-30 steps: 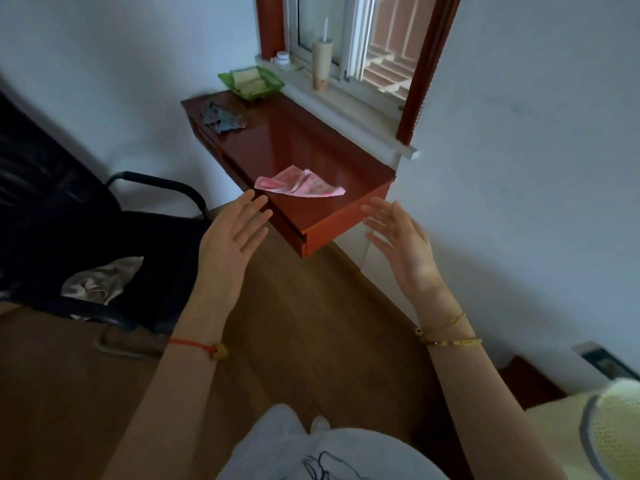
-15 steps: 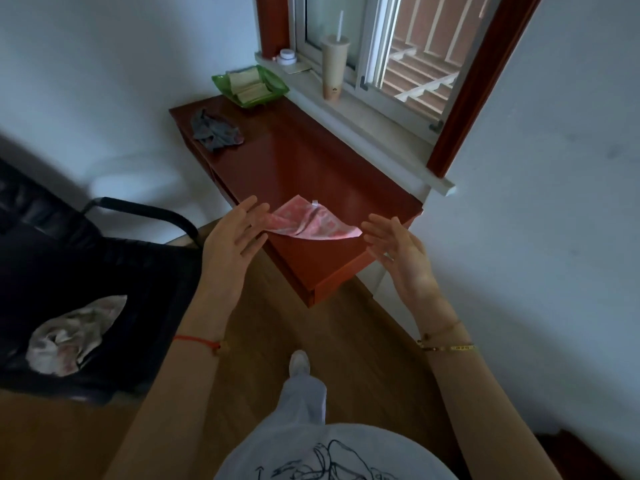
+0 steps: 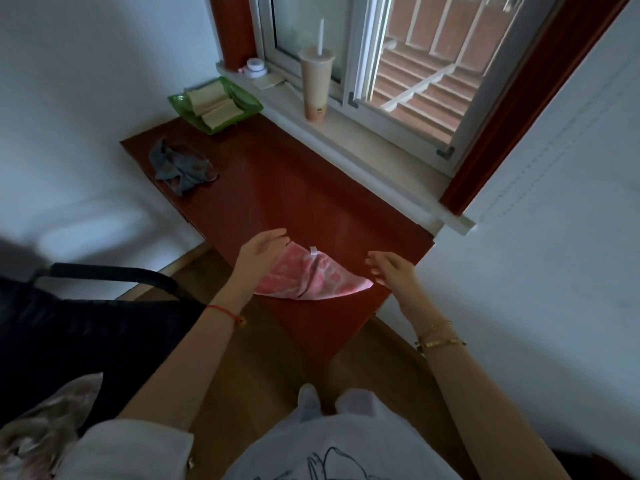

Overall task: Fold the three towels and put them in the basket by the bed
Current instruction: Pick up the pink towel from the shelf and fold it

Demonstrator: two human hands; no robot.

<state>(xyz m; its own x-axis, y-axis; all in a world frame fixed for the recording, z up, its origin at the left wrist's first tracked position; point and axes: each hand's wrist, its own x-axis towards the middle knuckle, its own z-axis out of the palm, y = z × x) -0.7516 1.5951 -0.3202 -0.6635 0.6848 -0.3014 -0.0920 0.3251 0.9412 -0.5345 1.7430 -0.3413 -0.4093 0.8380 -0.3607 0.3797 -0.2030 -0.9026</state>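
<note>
A crumpled pink towel (image 3: 311, 278) with a small white loop lies near the front end of the red-brown desk (image 3: 294, 188). My left hand (image 3: 261, 254) hovers over the towel's left edge, fingers apart, holding nothing. My right hand (image 3: 391, 270) is open just right of the towel's pointed corner, close to it. A crumpled grey towel (image 3: 181, 166) lies at the desk's far left. A green basket (image 3: 214, 105) with folded pale cloths stands at the desk's far end under the window.
A tall drink cup with a straw (image 3: 316, 88) and a small white jar (image 3: 254, 66) stand on the window sill. A black chair (image 3: 69, 323) is at my left, with a pale crumpled cloth (image 3: 38, 431) at the lower left. White wall closes the right side.
I have stepped closer to the desk. Both hands moved forward and down, from in front of the desk edge to either side of the pink towel.
</note>
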